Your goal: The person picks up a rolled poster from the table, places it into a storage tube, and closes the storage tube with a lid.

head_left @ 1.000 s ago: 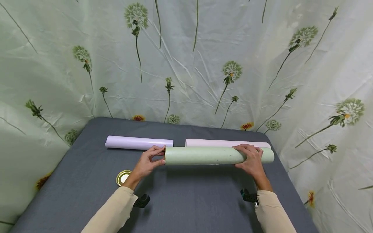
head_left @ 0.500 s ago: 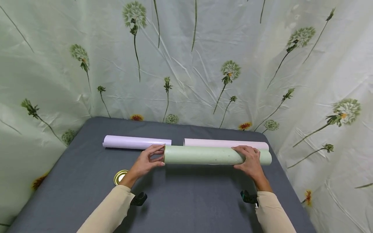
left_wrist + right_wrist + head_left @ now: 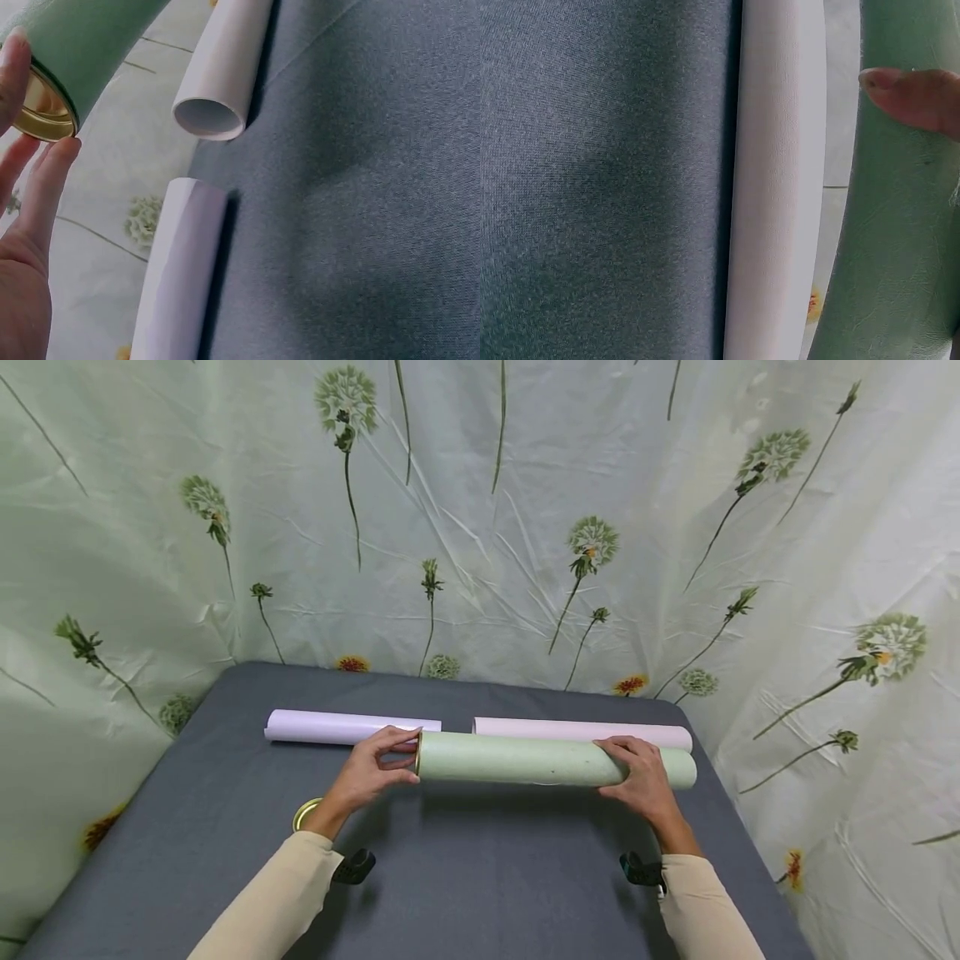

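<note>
Both hands hold a long pale green tube (image 3: pixel 510 760) level above the table, its length running left to right. At its left end, my left hand (image 3: pixel 367 775) pinches across the gold metal rim, thumb below and fingertips above. The left wrist view shows this gold end (image 3: pixel 49 127) close up, recessed inside, with fingertips at its edge. Towards the other end, my right hand (image 3: pixel 641 778) grips the tube from above, thumb on the near side. A thumb (image 3: pixel 915 97) lies along the green surface (image 3: pixel 900 247) in the right wrist view.
Behind the tube, a glossy lilac roll (image 3: pixel 330 727) lies at the left and a pale pink hollow tube (image 3: pixel 570 728) at the right. A gold round lid (image 3: pixel 302 814) is partly hidden by the left wrist. Flower-print curtains surround the dark grey cloth-covered table (image 3: pixel 480 877).
The green tube's left end has risen slightly and shifted a little left with the left hand. The left wrist now covers more of the gold lid. The right hand keeps its grip.
</note>
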{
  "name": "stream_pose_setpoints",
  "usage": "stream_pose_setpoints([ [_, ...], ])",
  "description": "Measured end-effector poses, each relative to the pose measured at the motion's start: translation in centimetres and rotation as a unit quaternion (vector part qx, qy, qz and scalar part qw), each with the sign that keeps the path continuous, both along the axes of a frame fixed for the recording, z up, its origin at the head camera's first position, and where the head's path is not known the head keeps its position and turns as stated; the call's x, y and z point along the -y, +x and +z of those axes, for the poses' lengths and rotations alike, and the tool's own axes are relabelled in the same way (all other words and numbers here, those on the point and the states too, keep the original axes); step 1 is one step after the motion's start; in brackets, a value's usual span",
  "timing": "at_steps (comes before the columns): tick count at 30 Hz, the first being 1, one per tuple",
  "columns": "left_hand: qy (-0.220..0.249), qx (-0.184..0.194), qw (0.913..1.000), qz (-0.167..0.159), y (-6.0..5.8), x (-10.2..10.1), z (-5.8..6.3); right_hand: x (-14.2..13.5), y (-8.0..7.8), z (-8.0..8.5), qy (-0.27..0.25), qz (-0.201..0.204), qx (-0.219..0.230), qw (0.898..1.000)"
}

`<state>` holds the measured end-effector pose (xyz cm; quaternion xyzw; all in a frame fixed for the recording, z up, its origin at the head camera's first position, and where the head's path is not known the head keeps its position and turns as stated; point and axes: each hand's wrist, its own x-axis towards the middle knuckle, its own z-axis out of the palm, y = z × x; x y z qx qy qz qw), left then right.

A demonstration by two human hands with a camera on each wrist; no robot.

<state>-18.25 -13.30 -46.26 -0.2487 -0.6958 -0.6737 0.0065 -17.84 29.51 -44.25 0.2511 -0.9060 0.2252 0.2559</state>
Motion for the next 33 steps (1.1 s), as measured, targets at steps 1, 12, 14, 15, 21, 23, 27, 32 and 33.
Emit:
stream_pose_setpoints([
  [1, 0.001, -0.004, 1.0, 0.001, -0.04, 0.02, 0.08, 0.01, -0.01, 0.1, 0.001, 0.002, -0.002, 1.0],
  [12, 0.027, -0.016, 0.9994, 0.017, 0.06, 0.07, 0.04, 0.4, 0.06, 0.52, -0.007, 0.018, -0.017, 1.0],
  [14, 0.032, -0.019, 0.9992, 0.018, -0.01, 0.1, 0.02, 0.47, -0.02, 0.52, -0.01, 0.02, -0.021, 1.0],
  [15, 0.035, -0.019, 0.9991, 0.017, -0.05, 0.12, 0.02, 0.49, -0.06, 0.5, -0.011, 0.021, -0.023, 0.999],
  [21, 0.044, -0.02, 0.9988, -0.002, 0.01, 0.33, 0.04, 0.52, -0.18, 0.32, -0.01, 0.025, -0.031, 0.999],
  [23, 0.039, -0.02, 0.999, -0.009, 0.09, 0.35, -0.02, 0.49, -0.19, 0.29, -0.008, 0.025, -0.032, 0.999],
  [27, 0.02, -0.029, 0.9993, -0.013, 0.12, 0.21, -0.1, 0.38, -0.11, 0.17, -0.005, 0.018, -0.03, 0.999],
  [32, -0.001, -0.04, 0.9992, -0.007, 0.19, 0.11, -0.06, 0.15, -0.2, 0.06, -0.005, 0.016, -0.025, 1.0],
  [33, -0.002, -0.039, 0.9992, -0.008, 0.22, 0.09, -0.03, 0.09, -0.29, 0.1, -0.005, 0.016, -0.026, 1.0],
])
